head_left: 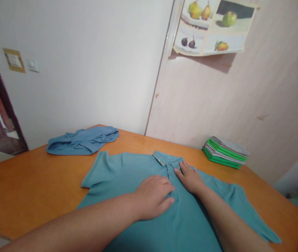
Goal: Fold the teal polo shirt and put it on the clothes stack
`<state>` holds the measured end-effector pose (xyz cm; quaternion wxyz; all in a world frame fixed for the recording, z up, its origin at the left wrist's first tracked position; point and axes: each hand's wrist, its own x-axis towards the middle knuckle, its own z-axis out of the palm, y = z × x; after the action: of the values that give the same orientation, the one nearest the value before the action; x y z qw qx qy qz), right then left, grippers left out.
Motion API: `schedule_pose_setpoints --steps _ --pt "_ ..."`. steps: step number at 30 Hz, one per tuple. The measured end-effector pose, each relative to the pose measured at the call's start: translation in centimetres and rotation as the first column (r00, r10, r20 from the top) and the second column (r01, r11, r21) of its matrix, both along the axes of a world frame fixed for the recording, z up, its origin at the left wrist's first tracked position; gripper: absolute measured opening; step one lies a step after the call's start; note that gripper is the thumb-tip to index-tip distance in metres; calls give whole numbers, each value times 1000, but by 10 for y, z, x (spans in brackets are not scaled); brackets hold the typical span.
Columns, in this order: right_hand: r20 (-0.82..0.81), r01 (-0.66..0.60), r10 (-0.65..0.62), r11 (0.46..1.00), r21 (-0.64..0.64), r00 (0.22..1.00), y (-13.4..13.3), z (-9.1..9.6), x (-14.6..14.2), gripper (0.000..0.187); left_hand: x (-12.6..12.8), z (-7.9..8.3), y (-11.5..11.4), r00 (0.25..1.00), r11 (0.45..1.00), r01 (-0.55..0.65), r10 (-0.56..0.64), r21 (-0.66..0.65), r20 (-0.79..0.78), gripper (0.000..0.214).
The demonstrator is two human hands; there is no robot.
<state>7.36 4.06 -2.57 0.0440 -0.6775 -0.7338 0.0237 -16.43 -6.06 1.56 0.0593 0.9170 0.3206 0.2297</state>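
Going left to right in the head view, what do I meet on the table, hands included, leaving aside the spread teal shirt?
Blue garment → left hand → right hand → green-and-gray folded stack.

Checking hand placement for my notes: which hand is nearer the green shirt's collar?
Right. The right hand is spread on the shirt right by the collar; the left hand is farther down, over the chest.

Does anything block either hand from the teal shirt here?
Nothing visible: the right hand lies flat on the teal shirt, and the left hand is directly over it. The blue garment and folded stack lie beyond.
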Motion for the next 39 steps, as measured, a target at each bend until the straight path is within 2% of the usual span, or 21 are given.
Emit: schedule_pose_setpoints --steps 3,6,10,16,22,27,31,35,39 --pt "-6 6 -6 1000 9 1000 -1 0 -3 82 -8 -3 15 979 983 -183 181 9 91 26" --pt "-4 10 -9 1000 12 1000 -2 2 -6 83 -16 -9 31 922 931 -365 360 13 140 27" --pt "0 11 -11 1000 0 1000 -1 4 -8 84 -24 -19 45 881 884 -467 464 15 95 35" --pt "-16 -2 2 1000 8 1000 -1 4 -9 84 -27 -24 44 829 830 -556 552 -34 -87 54" --pt "-32 -6 6 1000 4 999 0 2 -10 83 -29 -7 50 795 808 -584 552 -71 -253 51" --pt "-48 4 -4 1000 1 999 1 2 -12 84 -27 1 80 785 817 -576 552 -4 -280 39" --pt "-56 3 -3 1000 -6 998 1 2 -13 84 -28 -5 99 759 793 -609 579 -8 -299 47" --pt "-63 3 -3 1000 2 998 1 1 -13 84 -35 -12 106 716 749 -661 614 -41 -332 55" --pt "-69 -2 2 1000 6 998 1 0 -13 84 -30 -10 110 700 733 -679 635 -31 -326 55"
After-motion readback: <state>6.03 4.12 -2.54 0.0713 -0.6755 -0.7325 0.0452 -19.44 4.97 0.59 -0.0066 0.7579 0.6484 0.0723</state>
